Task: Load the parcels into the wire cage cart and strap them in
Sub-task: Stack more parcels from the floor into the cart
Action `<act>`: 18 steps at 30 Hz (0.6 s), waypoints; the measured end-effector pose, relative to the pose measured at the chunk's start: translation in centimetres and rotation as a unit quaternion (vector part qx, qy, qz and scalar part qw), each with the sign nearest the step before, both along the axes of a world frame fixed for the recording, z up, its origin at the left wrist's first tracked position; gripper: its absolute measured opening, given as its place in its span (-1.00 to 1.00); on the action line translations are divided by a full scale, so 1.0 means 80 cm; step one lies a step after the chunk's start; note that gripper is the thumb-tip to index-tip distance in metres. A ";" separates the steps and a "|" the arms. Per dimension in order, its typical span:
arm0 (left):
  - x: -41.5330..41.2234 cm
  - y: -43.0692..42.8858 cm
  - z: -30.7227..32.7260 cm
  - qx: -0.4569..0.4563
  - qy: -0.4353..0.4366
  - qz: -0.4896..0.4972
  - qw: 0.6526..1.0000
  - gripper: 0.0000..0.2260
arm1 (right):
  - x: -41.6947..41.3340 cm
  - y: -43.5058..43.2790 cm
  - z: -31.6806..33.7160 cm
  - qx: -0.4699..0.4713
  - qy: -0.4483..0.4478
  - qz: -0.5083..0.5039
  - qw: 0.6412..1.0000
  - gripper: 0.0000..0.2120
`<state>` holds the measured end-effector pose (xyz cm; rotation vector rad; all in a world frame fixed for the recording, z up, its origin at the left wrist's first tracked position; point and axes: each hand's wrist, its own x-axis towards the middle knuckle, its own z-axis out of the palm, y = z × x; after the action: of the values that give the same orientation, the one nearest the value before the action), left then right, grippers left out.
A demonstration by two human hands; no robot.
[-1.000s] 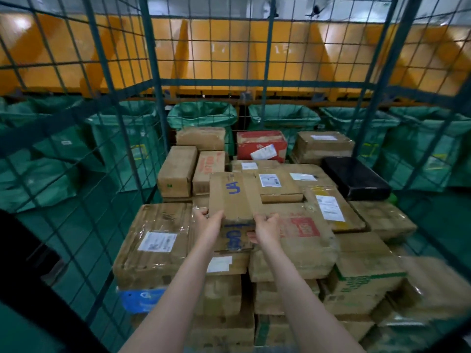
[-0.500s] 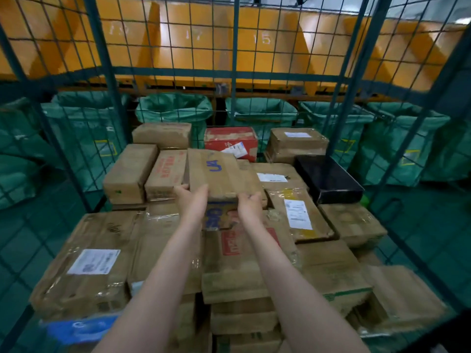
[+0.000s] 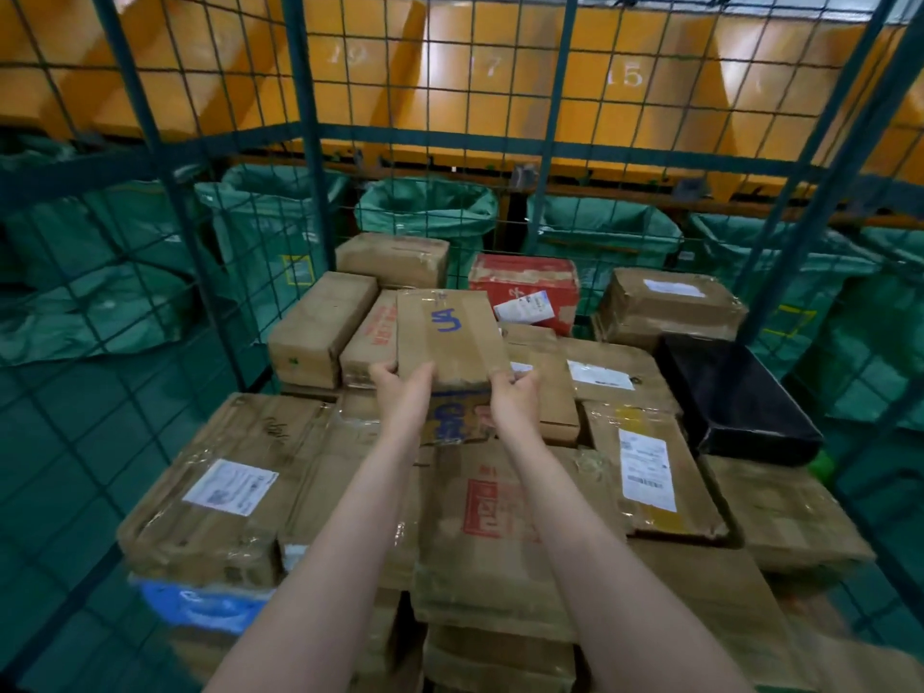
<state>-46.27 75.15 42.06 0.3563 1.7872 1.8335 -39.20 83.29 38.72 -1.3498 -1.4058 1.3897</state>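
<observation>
Head view: both arms outstretched, left hand (image 3: pixel 406 392) and right hand (image 3: pixel 515 398) on taped parcel (image 3: pixel 447 337).

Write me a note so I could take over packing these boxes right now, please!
Left hand: grips the near left corner of the box with blue letters.
Right hand: grips its near right corner.
Where: that box is over the middle of the pile, in front of a red box; a black parcel lies to the right.
Done: many parcels are already stacked inside the wire cage cart.
Left: set this box down on the pile, then strap everything in. No strap is in view.
</observation>
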 end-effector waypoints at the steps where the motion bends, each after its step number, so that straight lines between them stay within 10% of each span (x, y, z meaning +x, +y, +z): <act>1: -0.006 0.001 -0.001 -0.003 0.001 0.002 1.000 -0.69 | -0.007 0.000 -0.002 -0.002 -0.005 0.005 1.000 -0.81; 10: -0.088 0.008 -0.012 -0.041 0.008 0.000 0.999 -0.67 | -0.086 0.001 -0.010 -0.022 0.009 0.009 1.000 -0.60; 18: -0.197 -0.032 -0.037 -0.056 -0.003 0.088 0.995 -0.71 | -0.188 -0.049 -0.027 -0.048 0.005 0.081 0.996 -0.85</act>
<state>-62.01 72.59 39.07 0.1536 1.9616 1.8390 -54.25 79.35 36.53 -1.3110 -1.4850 1.5861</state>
